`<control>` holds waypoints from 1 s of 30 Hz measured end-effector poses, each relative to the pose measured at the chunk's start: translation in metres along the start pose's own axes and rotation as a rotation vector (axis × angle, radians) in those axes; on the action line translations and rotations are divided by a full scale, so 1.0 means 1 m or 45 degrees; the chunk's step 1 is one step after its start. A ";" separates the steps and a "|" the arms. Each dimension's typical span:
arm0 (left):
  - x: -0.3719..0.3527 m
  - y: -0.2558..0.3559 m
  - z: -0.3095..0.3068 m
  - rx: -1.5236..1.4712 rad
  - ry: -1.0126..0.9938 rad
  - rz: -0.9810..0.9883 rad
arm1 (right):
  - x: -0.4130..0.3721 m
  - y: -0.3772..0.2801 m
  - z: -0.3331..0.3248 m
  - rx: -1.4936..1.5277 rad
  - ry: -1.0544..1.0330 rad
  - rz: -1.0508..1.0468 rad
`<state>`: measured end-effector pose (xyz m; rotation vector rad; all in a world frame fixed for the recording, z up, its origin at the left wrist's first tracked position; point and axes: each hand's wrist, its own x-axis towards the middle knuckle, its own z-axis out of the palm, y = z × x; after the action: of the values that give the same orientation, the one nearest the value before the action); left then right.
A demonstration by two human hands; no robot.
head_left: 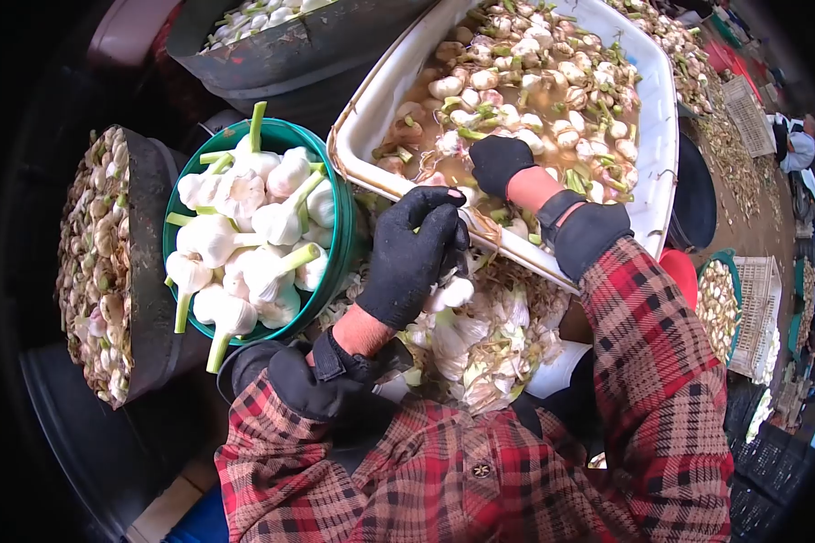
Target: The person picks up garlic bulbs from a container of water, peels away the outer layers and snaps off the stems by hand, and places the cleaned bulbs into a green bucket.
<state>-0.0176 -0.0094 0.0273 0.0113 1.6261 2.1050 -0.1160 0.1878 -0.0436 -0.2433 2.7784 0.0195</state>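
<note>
My left hand [414, 258], in a black glove with a bare fingertip, is curled in front of the white tub's near rim. A peeled white garlic bulb [455, 292] shows beneath its fingers, in its grip. My right hand [501, 166], gloved in black too, is closed over the white tub [358, 136]. Brownish water and unpeeled garlic bulbs [566, 136] with green stems fill that tub. Whatever the right fingers hold is hidden beneath them. To the left stands a green bucket [333, 262] heaped with cleaned white garlic bulbs [267, 222].
Loose garlic skins [489, 348] pile up below the tub, close to my body. Dark containers of garlic stand at far left [154, 262] and behind [281, 54]. At right are a pale crate [756, 312], a garlic basket [720, 303] and another person [797, 145].
</note>
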 end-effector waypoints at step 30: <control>-0.010 -0.015 0.020 0.541 0.212 0.684 | -0.168 -0.059 -0.041 0.568 1.353 -0.061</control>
<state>0.0028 0.0076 0.0226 0.4696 2.3517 2.1136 0.0353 0.1557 0.0536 -0.2450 3.6667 -1.0007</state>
